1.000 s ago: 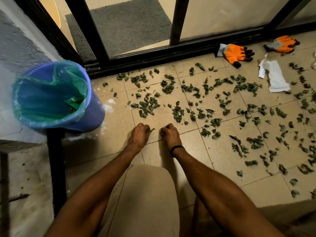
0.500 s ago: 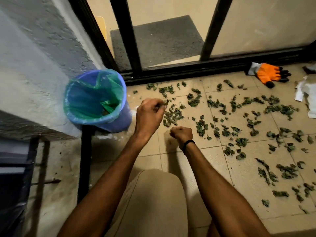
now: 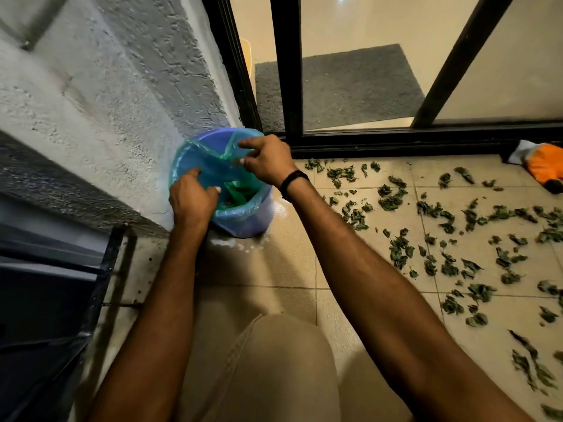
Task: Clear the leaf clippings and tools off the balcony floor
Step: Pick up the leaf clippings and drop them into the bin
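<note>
A blue bin (image 3: 243,222) lined with a green plastic bag stands in the corner where the rough wall meets the door frame. My left hand (image 3: 192,202) hovers over the bin's near left rim with its fingers apart. My right hand (image 3: 265,162), with a black band on the wrist, is over the far side of the bin's mouth, index finger and thumb spread. I see nothing clearly held in either hand. Green leaf clippings (image 3: 451,239) lie scattered over the beige tiles to the right. An orange work glove (image 3: 545,166) lies at the right edge by the door track.
A black sliding-door frame (image 3: 396,141) with glass runs along the far side, with a grey mat (image 3: 335,86) behind it. A dark metal stand (image 3: 100,284) fills the lower left. My knee in beige trousers (image 3: 268,360) is at the bottom centre.
Both hands rose from the floor and moved left to the bin's mouth. Their fingers have spread apart. The view swung left, so the second glove and white paper are out of sight.
</note>
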Tool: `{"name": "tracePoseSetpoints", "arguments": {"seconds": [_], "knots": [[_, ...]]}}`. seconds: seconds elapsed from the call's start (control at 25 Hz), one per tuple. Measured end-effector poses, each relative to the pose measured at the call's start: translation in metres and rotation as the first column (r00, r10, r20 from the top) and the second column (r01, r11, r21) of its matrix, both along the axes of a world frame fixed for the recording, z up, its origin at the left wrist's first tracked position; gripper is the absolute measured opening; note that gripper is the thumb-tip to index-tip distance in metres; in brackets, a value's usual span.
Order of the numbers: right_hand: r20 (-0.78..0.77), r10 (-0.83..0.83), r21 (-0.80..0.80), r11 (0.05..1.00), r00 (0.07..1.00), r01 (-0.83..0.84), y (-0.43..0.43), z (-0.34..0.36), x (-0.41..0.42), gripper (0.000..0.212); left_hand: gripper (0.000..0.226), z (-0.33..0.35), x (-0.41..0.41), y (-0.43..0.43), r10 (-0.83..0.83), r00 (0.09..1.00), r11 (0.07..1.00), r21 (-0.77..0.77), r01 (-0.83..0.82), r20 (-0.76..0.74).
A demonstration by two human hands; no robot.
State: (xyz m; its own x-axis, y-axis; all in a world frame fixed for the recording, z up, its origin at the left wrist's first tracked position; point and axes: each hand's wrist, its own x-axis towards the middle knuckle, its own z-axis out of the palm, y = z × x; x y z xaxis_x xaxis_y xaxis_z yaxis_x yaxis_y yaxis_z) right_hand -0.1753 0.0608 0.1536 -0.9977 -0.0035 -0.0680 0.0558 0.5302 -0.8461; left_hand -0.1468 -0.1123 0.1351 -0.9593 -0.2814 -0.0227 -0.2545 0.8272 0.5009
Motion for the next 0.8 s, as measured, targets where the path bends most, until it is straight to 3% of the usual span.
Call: {"name": "tracePoseSetpoints", "arguments": {"seconds": [0.08, 0.16, 0.24, 0.4, 0.52, 0.68, 0.8], "knots": [[0.003, -0.023, 0.037, 0.999, 1.0, 0.023, -0.004, -0.005, -0.002, 0.037, 0.056, -0.003, 0.002, 0.0, 0.023, 0.998, 1.0, -0.001, -0.023, -0.057], [-0.068, -0.177, -0.039, 0.984, 0.982, 0.175, 0.0, -0.012, 0.001, 0.029, 0.054, -0.005, -0.002, 0.001, 0.014, 0.991, 1.0, -0.008, -0.015, -0.133], [-0.135, -0.296, 0.018, 0.953, 0.946, 0.301, 0.007, -0.018, 0.0, 0.021, 0.058, -0.005, -0.018, 0.002, -0.031, 0.986, 0.999, -0.026, 0.027, -0.164], [-0.043, -0.25, 0.262, 0.932, 0.967, 0.252, 0.008, -0.029, -0.004, 0.044, 0.062, 0.001, -0.057, 0.011, -0.175, 0.984, 0.968, -0.187, 0.169, -0.019], [-0.009, -0.226, 0.287, 0.933, 0.974, 0.219, 0.005, -0.038, 0.001, 0.036, 0.042, 0.0, -0.078, 0.003, -0.164, 0.984, 0.961, -0.217, 0.174, 0.064], [-0.108, -0.299, 0.181, 0.932, 0.948, 0.315, 0.009, -0.041, 0.005, 0.016, 0.025, 0.0, -0.089, -0.009, -0.159, 0.986, 0.968, -0.207, 0.145, -0.051], [0.004, -0.504, -0.08, 0.861, 0.864, 0.503, 0.02, -0.044, -0.001, 0.015, 0.023, 0.014, -0.095, -0.008, -0.089, 0.977, 0.991, -0.114, 0.067, -0.196]]}}
